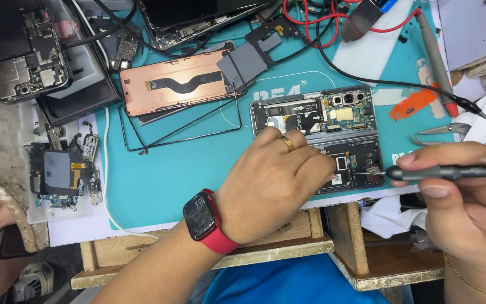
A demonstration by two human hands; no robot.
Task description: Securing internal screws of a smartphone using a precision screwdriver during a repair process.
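Head view of a repair bench. The left hand point(274, 183), wearing a gold ring and a red-strapped smartwatch point(205, 220) at the wrist, lies knuckles-up on the opened foldable phone with its back cover removed point(319, 132), fingers curled down and pressing the lower half of the phone against the turquoise work mat point(164, 174); whether the fingertips pinch any part cannot be told, as they are hidden under the hand. The right hand point(468, 197) is closed on a slim dark-grey precision screwdriver point(445, 173), thumb and forefinger clamped along its shaft; the fine tip touches the exposed circuitry in the lower half of the phone, just beside the left hand's fingers. The phone lies near the front edge of the mat, its camera modules visible in the upper half. Behind it on the mat rest a copper-coloured phone back panel with a black flex cable point(175, 83) and a thin black rectangular frame point(187, 126). Red and black probe leads point(333, 34) cross the far right of the mat. A second dismantled phone body point(21, 48) sits at upper left, and a small black circuit assembly point(57, 171) lies on the white tray at left
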